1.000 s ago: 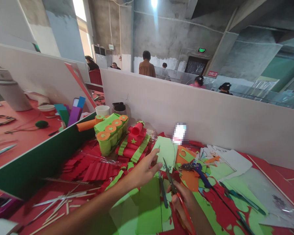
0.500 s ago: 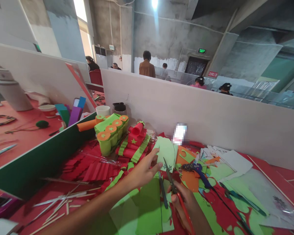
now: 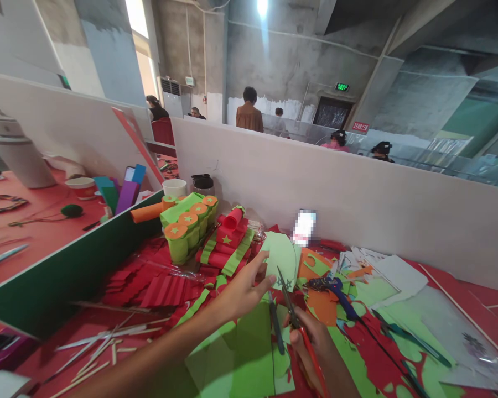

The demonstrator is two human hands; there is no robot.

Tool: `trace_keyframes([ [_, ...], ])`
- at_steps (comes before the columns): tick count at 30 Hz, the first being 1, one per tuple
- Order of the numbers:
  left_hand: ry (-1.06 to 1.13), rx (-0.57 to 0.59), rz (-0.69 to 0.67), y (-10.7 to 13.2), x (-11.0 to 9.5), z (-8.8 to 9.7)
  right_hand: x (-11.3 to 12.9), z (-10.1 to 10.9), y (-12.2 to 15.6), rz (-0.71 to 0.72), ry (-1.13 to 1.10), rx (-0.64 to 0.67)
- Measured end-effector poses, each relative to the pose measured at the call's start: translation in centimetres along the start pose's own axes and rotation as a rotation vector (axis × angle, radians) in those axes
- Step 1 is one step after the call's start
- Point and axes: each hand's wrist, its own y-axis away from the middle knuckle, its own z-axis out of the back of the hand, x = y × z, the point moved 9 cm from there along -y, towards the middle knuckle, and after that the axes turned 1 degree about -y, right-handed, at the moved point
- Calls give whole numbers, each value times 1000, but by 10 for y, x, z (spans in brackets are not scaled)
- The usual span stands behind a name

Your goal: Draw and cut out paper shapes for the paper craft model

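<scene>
My left hand (image 3: 247,290) grips the lower left edge of a light green paper sheet (image 3: 282,254), thumb in front and fingers partly hidden. Small dark star outlines are drawn near the sheet's lower edge. My right hand (image 3: 311,337) is wrapped around the red handles of a pair of scissors (image 3: 288,301). Its blades point up and away and overlap the sheet close to the stars; I cannot tell whether they touch it. Below the sheet, between my hands, a dark slim tool (image 3: 277,329) lies on green paper (image 3: 253,348).
A green paper model (image 3: 182,240) with orange star-marked discs and a red paper model (image 3: 228,237) stand left. Right lie a blue glue gun (image 3: 336,293), paper scraps (image 3: 382,342) and green-handled pliers (image 3: 415,337). Wooden sticks (image 3: 103,348) lie front left. A white partition (image 3: 336,188) runs behind.
</scene>
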Motion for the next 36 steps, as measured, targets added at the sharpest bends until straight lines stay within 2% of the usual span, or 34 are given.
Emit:
trace_keyframes([
  [9, 43, -5, 21, 2, -1, -1, -7, -1, -1, -10, -4, -5],
  [17, 255, 74, -45, 2, -17, -10, -8, -2, -2, -25, -56, -15],
  [26, 274, 32, -2, 1, -8, -10, -23, -10, -1, -134, -243, 11],
  [36, 337, 23, 38, 2, -2, -15, -25, -14, -3, -133, -334, -9],
])
